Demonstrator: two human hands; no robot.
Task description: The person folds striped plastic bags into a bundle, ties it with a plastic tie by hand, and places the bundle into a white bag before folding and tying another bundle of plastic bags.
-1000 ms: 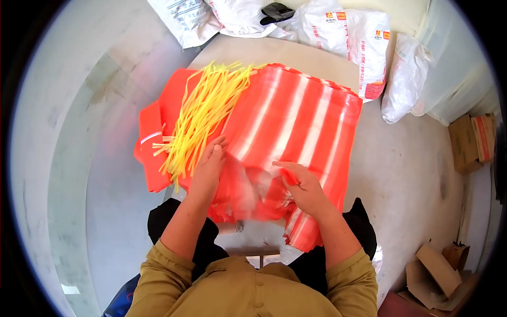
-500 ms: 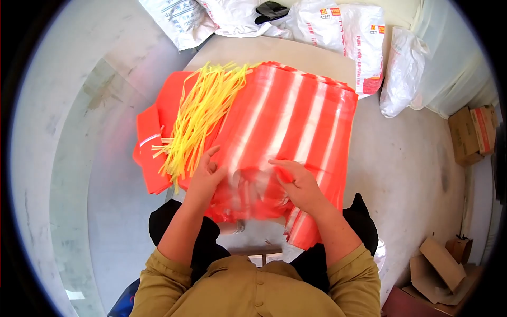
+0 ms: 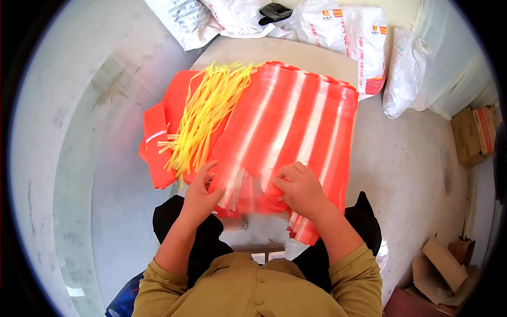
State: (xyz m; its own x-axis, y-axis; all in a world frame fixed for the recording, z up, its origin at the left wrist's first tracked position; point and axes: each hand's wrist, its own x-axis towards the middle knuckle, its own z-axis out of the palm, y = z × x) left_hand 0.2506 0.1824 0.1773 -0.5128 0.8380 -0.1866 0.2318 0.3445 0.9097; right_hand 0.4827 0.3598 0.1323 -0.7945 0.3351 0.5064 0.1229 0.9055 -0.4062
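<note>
A stack of red-and-white striped plastic sheets or bags lies across the table, its near edge crumpled and partly blurred between my hands. My left hand is at the near left of the stack, thumb and fingers apart, with nothing visible between them. On the near right part of the stack, my right hand has its fingers curled, pinching the striped plastic. Yellow strips lie in a loose bundle left of the stripes, on top of red folded material that has a pale band round it.
The tabletop shows behind the stack. White sacks line its far side, with a black item on them. Cardboard boxes stand at the right, and an opened carton at the lower right.
The crumpled near edge between my hands has shifted and looks flatter. My right hand's fingers have curled in further, and my left hand has come down slightly with its fingers apart.
</note>
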